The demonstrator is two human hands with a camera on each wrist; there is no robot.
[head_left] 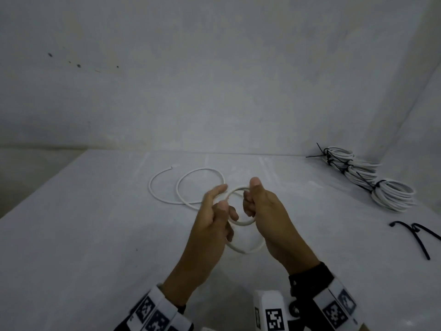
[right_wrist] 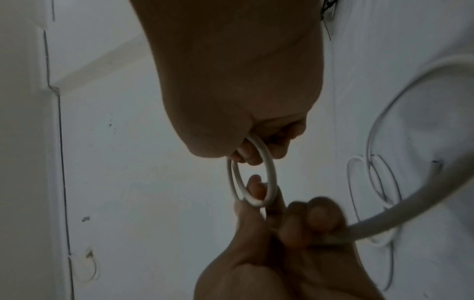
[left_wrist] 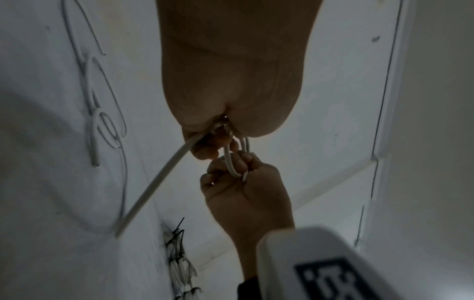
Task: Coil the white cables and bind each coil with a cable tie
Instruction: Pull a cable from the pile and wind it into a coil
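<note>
A white cable (head_left: 200, 171) lies on the table in two wide loops, its free end at the far left. Its near part is wound into a small coil (head_left: 243, 223) lifted between my hands. My left hand (head_left: 223, 197) pinches the coil's left side, with the cable trailing away from it. My right hand (head_left: 250, 194) grips the right side, thumb on top and fingers curled through. In the right wrist view the coil (right_wrist: 269, 172) shows two or three turns hanging from the right fingers (right_wrist: 250, 154). In the left wrist view the cable (left_wrist: 159, 178) runs down from the left fingers (left_wrist: 207, 151).
Three bound white coils (head_left: 372, 180) with black ties lie stacked at the table's far right by the wall. Loose black cable ties (head_left: 415, 237) lie at the right edge. The white table (head_left: 95, 235) meets a wall close behind.
</note>
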